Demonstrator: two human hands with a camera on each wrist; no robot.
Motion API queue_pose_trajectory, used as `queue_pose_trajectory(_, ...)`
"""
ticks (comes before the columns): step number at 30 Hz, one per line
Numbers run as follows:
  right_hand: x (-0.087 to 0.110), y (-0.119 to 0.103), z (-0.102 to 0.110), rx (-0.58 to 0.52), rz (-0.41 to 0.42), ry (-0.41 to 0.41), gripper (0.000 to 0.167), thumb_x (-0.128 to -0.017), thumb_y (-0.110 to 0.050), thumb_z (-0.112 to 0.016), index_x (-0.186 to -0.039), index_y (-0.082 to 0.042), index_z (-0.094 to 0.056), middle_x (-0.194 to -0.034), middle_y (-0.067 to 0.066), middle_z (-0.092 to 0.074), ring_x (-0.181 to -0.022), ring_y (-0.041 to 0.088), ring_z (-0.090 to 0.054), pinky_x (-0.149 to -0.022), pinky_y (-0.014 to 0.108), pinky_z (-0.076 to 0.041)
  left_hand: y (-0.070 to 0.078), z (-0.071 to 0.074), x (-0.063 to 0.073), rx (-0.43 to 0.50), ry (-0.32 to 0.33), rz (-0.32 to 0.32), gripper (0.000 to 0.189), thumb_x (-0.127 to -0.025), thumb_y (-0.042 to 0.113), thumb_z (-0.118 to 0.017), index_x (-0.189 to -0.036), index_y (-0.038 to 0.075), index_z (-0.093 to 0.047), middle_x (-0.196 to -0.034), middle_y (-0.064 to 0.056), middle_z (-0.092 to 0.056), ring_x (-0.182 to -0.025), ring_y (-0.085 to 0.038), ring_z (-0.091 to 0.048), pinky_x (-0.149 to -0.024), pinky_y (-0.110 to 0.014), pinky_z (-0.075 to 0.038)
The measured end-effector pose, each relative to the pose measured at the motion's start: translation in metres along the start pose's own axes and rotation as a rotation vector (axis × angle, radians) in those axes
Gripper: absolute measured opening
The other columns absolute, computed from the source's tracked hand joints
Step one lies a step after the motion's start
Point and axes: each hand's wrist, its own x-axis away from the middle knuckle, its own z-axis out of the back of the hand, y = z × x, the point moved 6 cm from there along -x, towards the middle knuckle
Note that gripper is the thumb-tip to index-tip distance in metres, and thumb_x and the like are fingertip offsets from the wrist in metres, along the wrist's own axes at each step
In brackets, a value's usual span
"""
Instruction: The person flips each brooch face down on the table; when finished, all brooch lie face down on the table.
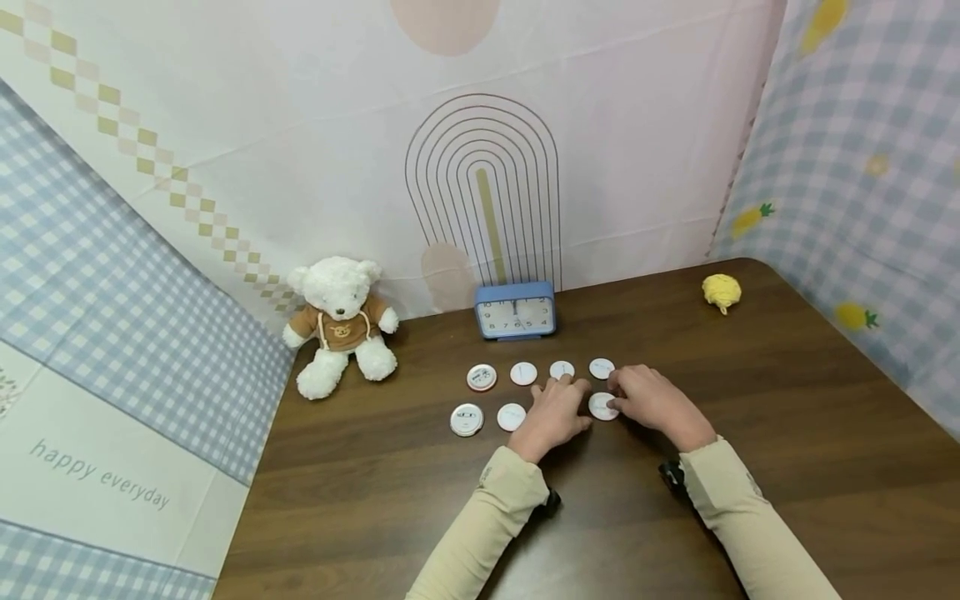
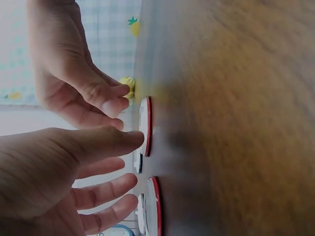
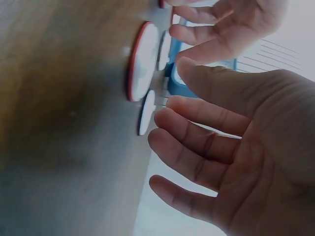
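Observation:
Round pin-back badges lie in two rows on the table, pin sides up. My left hand (image 1: pixel 557 412) hovers over the right part of the rows, partly covering a back-row badge (image 1: pixel 562 367). Its fingers are spread and loosely bent, holding nothing. My right hand (image 1: pixel 651 398) is beside the front right badge (image 1: pixel 602 407), its fingertips overlapping that badge's edge in the head view. In the right wrist view, its relaxed fingers (image 3: pixel 189 147) are apart from a red-rimmed badge (image 3: pixel 143 64). The left thumb overlaps a red-rimmed badge (image 2: pixel 146 110) in the left wrist view; contact is unclear.
Behind the badges stands a blue clock (image 1: pixel 515 311). A white teddy bear (image 1: pixel 340 325) in a brown top sits at the back left. A crumpled yellow item (image 1: pixel 722 291) lies at the back right. Patterned cloth (image 1: pixel 300 150) hangs around the brown table (image 1: pixel 360 492).

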Motion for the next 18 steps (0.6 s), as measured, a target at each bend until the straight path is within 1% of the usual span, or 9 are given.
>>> queue_pose_trajectory(4,0.000,-0.002,0.006,-0.014,0.002,0.008,0.014,-0.090,-0.005,-0.073,-0.080,-0.006,-0.063,-0.069,0.000,-0.053,-0.061,0.015,-0.048,-0.059,0.034,-0.043,-0.002,0.002,0.000,0.042,-0.007,-0.026,0.049,-0.089,0.031,-0.080,-0.132,0.016,-0.063,-0.118,-0.006,-0.060,-0.111,-0.030,-0.057,-0.087,-0.048,-0.041)
queue_pose_trajectory(7,0.000,-0.004,0.011,-0.013,0.012,0.031,0.011,-0.090,-0.006,-0.072,-0.083,-0.005,-0.064,-0.071,0.001,-0.053,-0.063,0.016,-0.048,-0.060,0.036,-0.043,-0.008,0.006,0.000,0.077,0.003,-0.024,0.054,-0.089,0.032,-0.079,-0.137,0.015,-0.060,-0.123,-0.006,-0.059,-0.114,-0.030,-0.056,-0.089,-0.048,-0.042)
queue_pose_trajectory(9,0.000,-0.004,0.014,-0.009,0.009,0.045,0.009,-0.090,-0.008,-0.073,-0.088,-0.002,-0.066,-0.073,0.002,-0.055,-0.065,0.017,-0.050,-0.062,0.038,-0.045,-0.012,0.008,0.001,0.096,0.009,-0.017,0.056,-0.090,0.033,-0.078,-0.139,0.015,-0.058,-0.127,-0.007,-0.058,-0.116,-0.029,-0.055,-0.091,-0.048,-0.043)
queue_pose_trajectory(12,-0.001,-0.005,0.017,-0.005,0.008,0.066,0.016,-0.091,-0.009,-0.073,-0.098,0.004,-0.068,-0.082,0.008,-0.062,-0.071,0.020,-0.057,-0.066,0.042,-0.049,-0.019,0.010,0.003,0.120,0.013,-0.006,0.055,-0.093,0.034,-0.073,-0.141,0.014,-0.057,-0.134,-0.009,-0.056,-0.120,-0.028,-0.054,-0.093,-0.049,-0.044)
queue_pose_trajectory(14,-0.002,-0.006,0.018,-0.004,0.009,0.079,0.022,-0.091,-0.010,-0.073,-0.105,0.007,-0.068,-0.090,0.013,-0.066,-0.077,0.024,-0.061,-0.070,0.045,-0.051,-0.023,0.012,0.004,0.141,0.021,-0.005,0.052,-0.095,0.034,-0.071,-0.140,0.011,-0.057,-0.134,-0.011,-0.055,-0.121,-0.028,-0.053,-0.093,-0.049,-0.044)
queue_pose_trajectory(18,-0.004,-0.011,0.020,0.016,0.028,0.116,0.029,-0.092,-0.011,-0.073,-0.112,0.009,-0.067,-0.104,0.020,-0.067,-0.092,0.034,-0.065,-0.080,0.051,-0.052,-0.027,0.015,0.006,0.178,0.048,-0.002,0.047,-0.097,0.032,-0.068,-0.137,0.009,-0.058,-0.133,-0.014,-0.054,-0.123,-0.029,-0.051,-0.095,-0.052,-0.044)
